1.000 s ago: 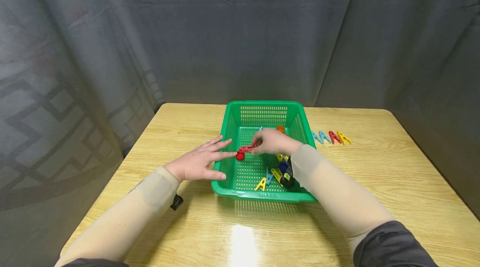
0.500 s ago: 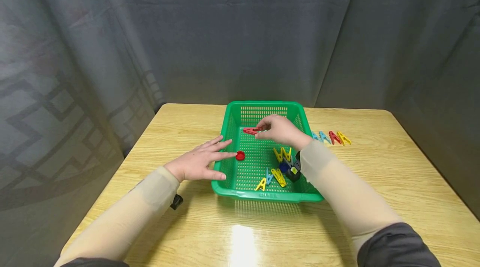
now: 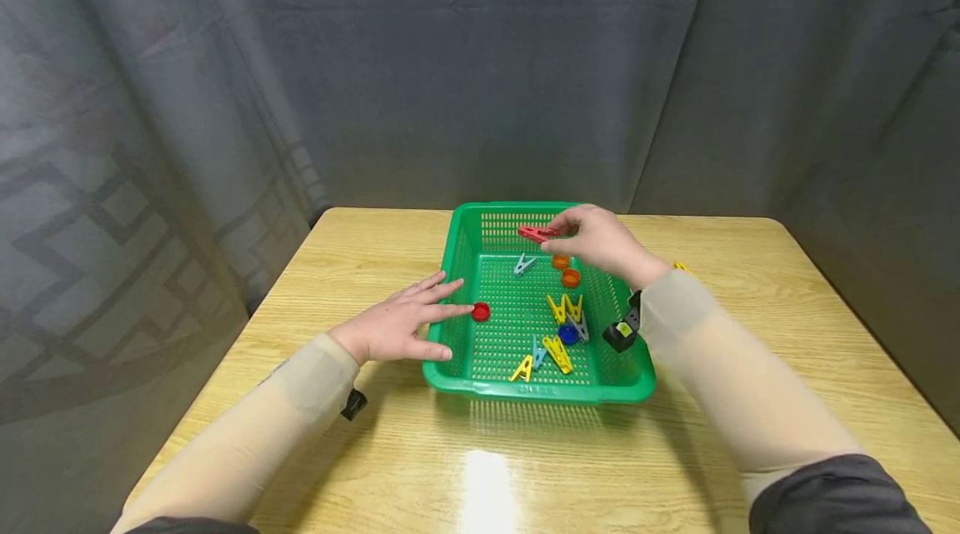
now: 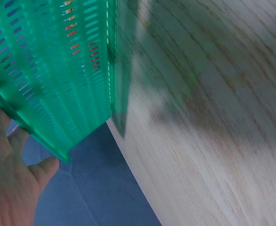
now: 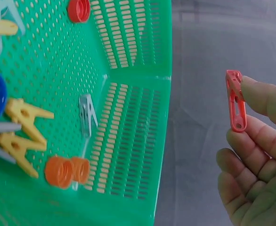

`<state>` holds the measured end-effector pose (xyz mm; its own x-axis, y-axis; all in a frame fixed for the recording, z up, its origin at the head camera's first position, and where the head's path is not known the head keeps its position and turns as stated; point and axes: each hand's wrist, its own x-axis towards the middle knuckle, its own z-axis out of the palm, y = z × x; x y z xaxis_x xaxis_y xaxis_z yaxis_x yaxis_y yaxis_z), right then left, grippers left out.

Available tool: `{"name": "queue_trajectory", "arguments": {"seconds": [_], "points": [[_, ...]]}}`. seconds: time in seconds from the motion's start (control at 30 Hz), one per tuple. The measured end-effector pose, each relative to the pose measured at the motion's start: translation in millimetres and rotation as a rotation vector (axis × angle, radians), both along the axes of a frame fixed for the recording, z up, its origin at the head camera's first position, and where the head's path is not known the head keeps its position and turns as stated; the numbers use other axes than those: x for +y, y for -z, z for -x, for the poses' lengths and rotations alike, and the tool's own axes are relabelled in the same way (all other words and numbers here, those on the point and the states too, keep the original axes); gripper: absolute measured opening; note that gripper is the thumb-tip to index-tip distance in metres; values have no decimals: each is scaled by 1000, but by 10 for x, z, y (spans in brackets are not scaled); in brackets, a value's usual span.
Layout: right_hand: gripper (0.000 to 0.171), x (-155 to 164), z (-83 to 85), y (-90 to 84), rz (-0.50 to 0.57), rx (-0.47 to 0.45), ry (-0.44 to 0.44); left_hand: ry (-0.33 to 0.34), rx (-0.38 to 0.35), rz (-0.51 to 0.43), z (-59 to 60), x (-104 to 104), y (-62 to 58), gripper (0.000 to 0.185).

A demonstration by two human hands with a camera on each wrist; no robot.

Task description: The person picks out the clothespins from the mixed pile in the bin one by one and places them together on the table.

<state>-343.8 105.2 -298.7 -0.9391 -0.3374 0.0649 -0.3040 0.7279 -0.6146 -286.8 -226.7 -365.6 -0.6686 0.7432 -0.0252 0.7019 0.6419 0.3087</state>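
My right hand (image 3: pixel 596 238) pinches a red clothespin (image 3: pixel 536 233) between thumb and fingers, above the far part of a green plastic basket (image 3: pixel 457 247). The right wrist view shows the red clothespin (image 5: pixel 236 100) at my fingertips (image 5: pixel 262 94), lifted clear of the basket (image 5: pixel 128 70). My left hand (image 3: pixel 397 322) rests flat with straight fingers against the basket's left wall, its fingertips reaching over the rim near a red cap (image 3: pixel 481 311). In the left wrist view the basket wall (image 4: pixel 58 70) stands beside my palm (image 4: pixel 11 183).
The basket holds yellow clothespins (image 3: pixel 564 307), a blue clothespin (image 3: pixel 537 351), a grey one (image 3: pixel 522 264), orange caps (image 3: pixel 566 270) and a blue cap (image 3: pixel 567 335). A yellow clothespin (image 3: pixel 681 267) lies on the wooden table (image 3: pixel 750 326) to the right, partly behind my arm. A dark curtain hangs behind.
My right hand has lifted the red clothespin from the basket's left middle and carried it up and to the far right. The left hand has not moved.
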Motion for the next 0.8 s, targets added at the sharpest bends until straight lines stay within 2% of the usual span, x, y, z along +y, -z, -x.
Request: {"name": "queue_trajectory", "arguments": {"seconds": [0.23, 0.57, 0.8], "points": [[39, 275, -17, -27, 31, 63, 73, 1, -4, -8, -10, 0, -12, 70], [48, 681, -82, -36, 35, 58, 177, 4, -3, 2, 12, 6, 2, 70], [50, 961, -78, 81, 43, 28, 260, 2, -3, -7, 2, 0, 3, 69]]}}
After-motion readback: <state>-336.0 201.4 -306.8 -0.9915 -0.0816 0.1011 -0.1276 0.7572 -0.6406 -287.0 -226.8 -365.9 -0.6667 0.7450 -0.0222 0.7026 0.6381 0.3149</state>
